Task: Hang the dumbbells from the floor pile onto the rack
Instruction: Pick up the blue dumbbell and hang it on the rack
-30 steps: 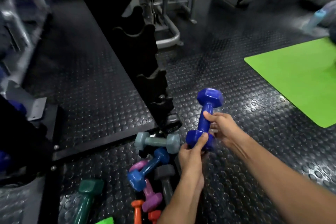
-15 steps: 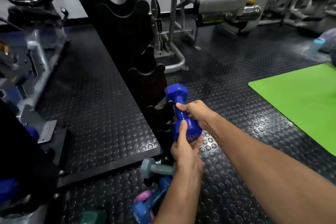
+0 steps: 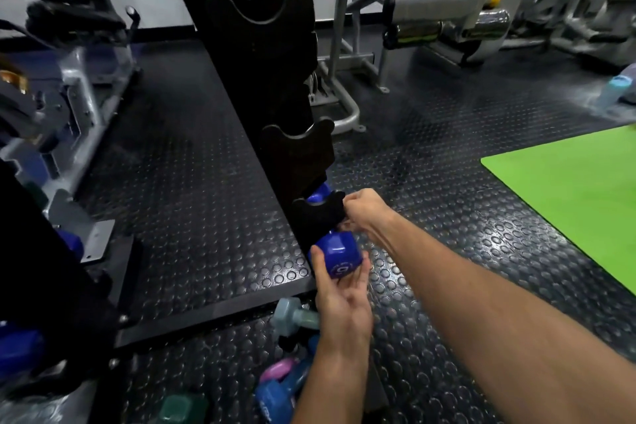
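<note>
Blue dumbbell [image 3: 335,251] going into lowest rack cradle [image 3: 318,217], both hands on it.

L hand [image 3: 342,293] cups near head from underneath, thumb & fingers wrapped round it. R hand [image 3: 364,208] closed at cradle's 3 o'clock side, on the handle as far as visible; grip itself hidden. Far head peeks out at 12 behind cradle. Rack [image 3: 275,79] upper cradles bare. Floor pile [image 3: 285,382] at 6 o'clock: grey-blue, pink, lt-blue, green dumbbells. Green mat [image 3: 568,210] at 3.
</note>
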A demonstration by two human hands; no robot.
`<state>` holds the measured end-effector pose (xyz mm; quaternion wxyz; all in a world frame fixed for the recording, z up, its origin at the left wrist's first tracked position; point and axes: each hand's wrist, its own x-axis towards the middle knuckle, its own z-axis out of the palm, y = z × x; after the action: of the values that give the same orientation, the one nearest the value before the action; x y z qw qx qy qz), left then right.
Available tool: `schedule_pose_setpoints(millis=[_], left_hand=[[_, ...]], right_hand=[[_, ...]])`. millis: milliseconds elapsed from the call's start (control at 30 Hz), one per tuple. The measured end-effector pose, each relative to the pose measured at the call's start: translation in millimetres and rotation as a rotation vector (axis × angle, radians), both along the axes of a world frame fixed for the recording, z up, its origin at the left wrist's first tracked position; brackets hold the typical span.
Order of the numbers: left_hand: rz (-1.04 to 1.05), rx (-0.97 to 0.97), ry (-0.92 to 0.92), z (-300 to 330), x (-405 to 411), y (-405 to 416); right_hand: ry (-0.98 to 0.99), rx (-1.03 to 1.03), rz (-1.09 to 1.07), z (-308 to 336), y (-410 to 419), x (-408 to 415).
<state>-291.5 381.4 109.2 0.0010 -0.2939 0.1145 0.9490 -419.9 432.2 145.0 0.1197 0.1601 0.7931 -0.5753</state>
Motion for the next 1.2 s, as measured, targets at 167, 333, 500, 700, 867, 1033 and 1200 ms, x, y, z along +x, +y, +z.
schedule_pose_setpoints(millis=[167,333,500,700,867,1033,1200], left_hand=[[-0.142,-0.003,0.019,-8.8,4.1,-7.5],[-0.246,-0.126,-0.005,-15.1,14.2,-16.4],[-0.295,-0.294,-0.041,-17.5,31.5,-23.0],[-0.390,-0.660,-0.109,-23.9,50.9,-30.9],[-0.375,-0.898,-0.156,-46.5,88.0,-49.9],[-0.259,-0.983,-0.277,-80.6,135.5,-76.6],[-0.232,-1.015,-0.378,-111.0,169.3,-99.4]], right_hand=[[-0.009,0.059,0.057,0.3,6.0,-3.5],[0.004,0.038,0.114,2.6,8.9,1.4],[0.105,-0.014,0.035,6.1,27.1,15.8],[0.072,-0.100,-0.012,-7.4,46.2,60.7],[-0.013,-0.089,-0.020,-42.5,57.1,112.1],[-0.140,-0.062,0.008,-86.7,46.2,172.5],[-0.296,0.018,0.079,-132.7,23.8,228.1]])
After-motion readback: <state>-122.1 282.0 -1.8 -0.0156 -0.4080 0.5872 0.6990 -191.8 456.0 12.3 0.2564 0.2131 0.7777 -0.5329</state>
